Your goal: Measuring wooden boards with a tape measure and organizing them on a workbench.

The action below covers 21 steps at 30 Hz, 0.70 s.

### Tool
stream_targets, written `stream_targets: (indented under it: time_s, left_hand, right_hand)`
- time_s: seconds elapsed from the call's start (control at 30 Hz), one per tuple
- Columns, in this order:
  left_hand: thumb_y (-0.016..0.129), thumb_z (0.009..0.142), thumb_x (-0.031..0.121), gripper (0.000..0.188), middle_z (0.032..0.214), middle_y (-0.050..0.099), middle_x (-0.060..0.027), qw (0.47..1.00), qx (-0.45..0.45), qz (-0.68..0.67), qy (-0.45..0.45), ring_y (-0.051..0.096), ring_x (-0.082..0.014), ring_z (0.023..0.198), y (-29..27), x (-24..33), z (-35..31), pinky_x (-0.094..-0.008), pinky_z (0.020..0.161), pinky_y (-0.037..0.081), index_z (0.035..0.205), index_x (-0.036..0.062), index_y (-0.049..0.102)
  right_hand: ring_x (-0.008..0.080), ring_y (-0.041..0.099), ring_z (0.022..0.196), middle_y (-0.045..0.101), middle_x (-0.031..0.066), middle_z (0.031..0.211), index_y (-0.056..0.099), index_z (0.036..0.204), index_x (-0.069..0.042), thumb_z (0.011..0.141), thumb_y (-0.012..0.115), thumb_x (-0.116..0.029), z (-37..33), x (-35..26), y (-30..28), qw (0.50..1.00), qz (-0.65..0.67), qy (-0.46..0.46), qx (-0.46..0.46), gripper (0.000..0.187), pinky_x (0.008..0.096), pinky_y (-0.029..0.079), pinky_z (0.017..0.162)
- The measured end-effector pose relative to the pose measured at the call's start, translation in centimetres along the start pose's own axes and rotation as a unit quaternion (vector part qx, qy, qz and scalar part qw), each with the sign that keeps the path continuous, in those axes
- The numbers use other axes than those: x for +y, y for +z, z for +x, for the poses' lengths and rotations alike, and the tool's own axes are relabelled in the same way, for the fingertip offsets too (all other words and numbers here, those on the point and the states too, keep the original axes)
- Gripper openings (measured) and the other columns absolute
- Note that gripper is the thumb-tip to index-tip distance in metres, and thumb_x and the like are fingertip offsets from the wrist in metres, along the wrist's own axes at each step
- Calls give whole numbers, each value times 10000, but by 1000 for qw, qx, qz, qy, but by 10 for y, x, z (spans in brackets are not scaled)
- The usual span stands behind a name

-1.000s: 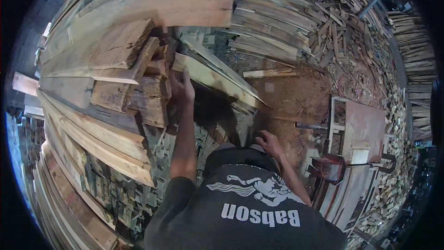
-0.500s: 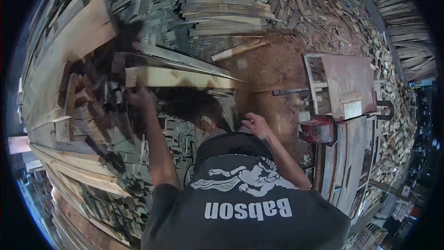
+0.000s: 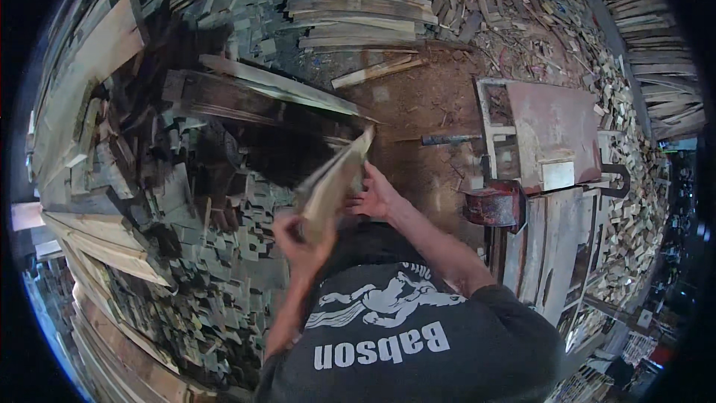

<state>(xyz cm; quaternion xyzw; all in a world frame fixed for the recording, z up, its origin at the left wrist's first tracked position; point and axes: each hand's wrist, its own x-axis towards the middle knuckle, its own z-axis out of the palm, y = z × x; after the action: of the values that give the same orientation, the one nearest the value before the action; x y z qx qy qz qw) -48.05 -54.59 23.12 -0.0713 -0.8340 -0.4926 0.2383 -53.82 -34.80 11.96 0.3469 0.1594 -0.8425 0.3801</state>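
My left hand is closed round the near end of a pale wooden board, slightly blurred. The board tilts in front of my waist, its far end pointing away and a little to the right. My right hand is at the board's right side, palm toward it, with thumb and fingers apart. Whether those fingers touch the wood I cannot tell. Beyond the held piece, a long board lies slanted over the dark stack on the left.
At right stands a wooden bench with a reddish panel, a red metal housing and a dark rod. Stacked planks lie at the back. Heaps of small blocks fill the left. A loose strip rests on brown ground.
My left hand has come from the left stack toward my waist, bringing the wooden board with it. My right hand has risen from my lap to the board's side.
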Motion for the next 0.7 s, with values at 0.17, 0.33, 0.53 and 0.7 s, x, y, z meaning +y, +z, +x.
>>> stream_targets:
  time_s: [0.17,0.33,0.53,0.7]
  left_hand:
    - [886,585,202,452,875,656,-128,976,-175,-53,120,658,-332,879,23,44,-27,-418,777,537,924,54,627]
    - [871,564,278,479,980,650,-105,932,-328,-88,130,632,-309,1004,36,53,-48,-414,837,533,922,55,647]
    - [865,704,324,685,1090,596,-131,857,-442,-249,88,614,-311,1011,38,65,-32,-403,855,516,1248,59,544]
    - [660,939,271,346,1023,625,-81,837,-434,-257,-214,612,-206,997,64,-19,-72,-336,890,480,1187,33,618]
  right_hand:
    - [496,570,1099,552,313,1155,348,1459,-57,819,579,-742,-3,2,-43,995,-81,-61,20,966,628,460,978]
    - [316,646,735,628,167,818,615,1097,-58,829,607,-673,-78,5,-21,991,-73,-46,102,670,428,562,658]
    - [235,615,715,619,164,889,579,1122,-19,866,587,-593,-87,19,-85,996,-33,-59,61,629,357,527,647]
    - [254,591,662,617,121,823,619,1040,-30,841,595,-598,-105,52,-102,988,-12,-93,126,602,378,517,589]
